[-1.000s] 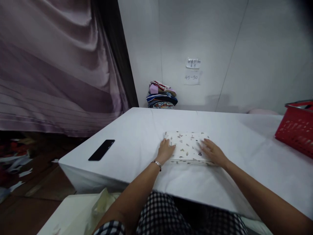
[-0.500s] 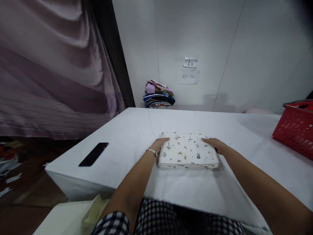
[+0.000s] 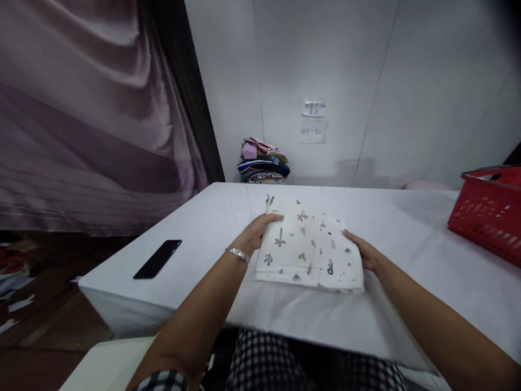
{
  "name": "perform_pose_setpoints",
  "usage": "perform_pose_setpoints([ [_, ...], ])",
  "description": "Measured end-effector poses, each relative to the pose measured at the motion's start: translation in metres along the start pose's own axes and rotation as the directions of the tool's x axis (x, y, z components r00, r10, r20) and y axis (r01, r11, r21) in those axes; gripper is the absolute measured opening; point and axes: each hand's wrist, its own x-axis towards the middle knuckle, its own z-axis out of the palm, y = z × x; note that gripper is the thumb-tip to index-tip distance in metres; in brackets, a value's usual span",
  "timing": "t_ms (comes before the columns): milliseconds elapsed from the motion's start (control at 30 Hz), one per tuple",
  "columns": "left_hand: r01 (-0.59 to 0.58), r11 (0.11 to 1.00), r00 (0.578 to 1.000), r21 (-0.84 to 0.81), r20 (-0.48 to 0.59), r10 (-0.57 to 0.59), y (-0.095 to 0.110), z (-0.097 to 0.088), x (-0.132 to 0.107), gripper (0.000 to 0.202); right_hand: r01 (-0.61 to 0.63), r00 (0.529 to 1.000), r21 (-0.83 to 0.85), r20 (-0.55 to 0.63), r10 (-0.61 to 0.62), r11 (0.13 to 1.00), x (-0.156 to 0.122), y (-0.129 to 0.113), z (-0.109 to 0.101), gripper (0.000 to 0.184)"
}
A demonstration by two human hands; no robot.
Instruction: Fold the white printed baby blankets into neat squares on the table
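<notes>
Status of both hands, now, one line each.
Left hand: closed on the left side of the folded cloth, holding it.
Right hand: closed on its right side, holding it too.

Silvery left-wrist bracelet [image 3: 239,254]; black-and-white checked sleeve [image 3: 163,380]; matching lower garment [image 3: 264,358]

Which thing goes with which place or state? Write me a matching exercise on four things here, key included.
1. Printed cloth
2. Phone
3. Basket
4. Fabric stack

A. Red, at the picture's right edge
B. Held by the left hand and right hand
C. By the wall, past the table's far edge
D. Black, lying flat

Pairs: 1-B, 2-D, 3-A, 4-C
</notes>
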Motion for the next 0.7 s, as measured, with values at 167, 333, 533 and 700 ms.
perform_pose_setpoints([
  [167, -0.098, 0.994, 0.989, 0.039, 0.115, 0.093, 0.024, 0.02, -0.03, 0.034, 0.196, 0.981, -0.066, 0.006, -0.196, 0.978, -0.006, 0.011, 0.005, 0.045],
  [333, -0.151, 0.978, 0.986, 0.145, 0.091, 0.139, 0.031, 0.013, -0.032, 0.035, 0.283, 0.959, -0.137, 0.02, -0.283, 0.949, -0.013, 0.002, 0.001, 0.035],
  [533, -0.405, 0.814, 0.892, 0.416, -0.015, 0.452, 0.059, -0.015, 0.006, 0.039, 0.55, 0.768, -0.422, -0.083, -0.635, 0.72, -0.014, -0.069, 0.012, 0.042],
  [700, -0.599, 0.551, 0.663, 0.58, -0.027, 0.748, 0.054, -0.038, 0.024, 0.046, 0.623, 0.328, -0.744, -0.034, -0.944, 0.243, -0.029, -0.1, 0.022, 0.043],
])
